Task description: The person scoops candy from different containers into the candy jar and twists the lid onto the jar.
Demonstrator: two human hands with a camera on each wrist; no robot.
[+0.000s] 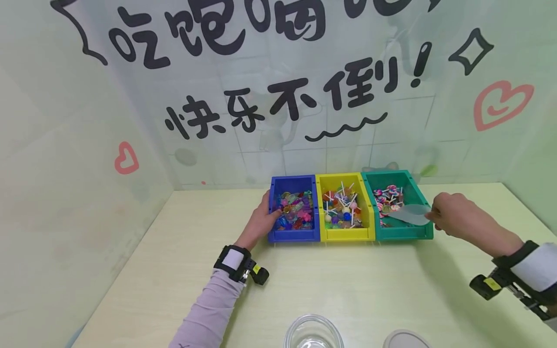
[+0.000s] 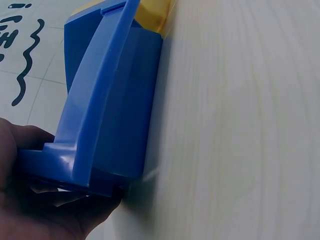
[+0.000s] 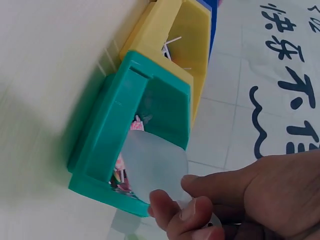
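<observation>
My left hand (image 1: 263,220) grips the left wall of the blue bin (image 1: 294,235), thumb over its edge; in the left wrist view the fingers of the hand (image 2: 45,210) curl round the corner of the blue bin (image 2: 125,110). The right hand (image 1: 465,220) pinches a translucent scoop (image 1: 411,214) over the green bin (image 1: 404,234), its tip at the pink and white swirl candies (image 1: 385,198). In the right wrist view, the hand (image 3: 240,195) holds the scoop (image 3: 155,162) partly inside the green bin (image 3: 107,135), hiding some candies.
A yellow bin (image 1: 348,235) of small lollipops stands between the blue and green bins, touching both. Colourful beads (image 1: 298,208) lie in the blue bin. A clear glass container (image 1: 313,333) and a pale round object (image 1: 405,340) are at the front edge. A printed sheet (image 1: 261,121) hangs behind.
</observation>
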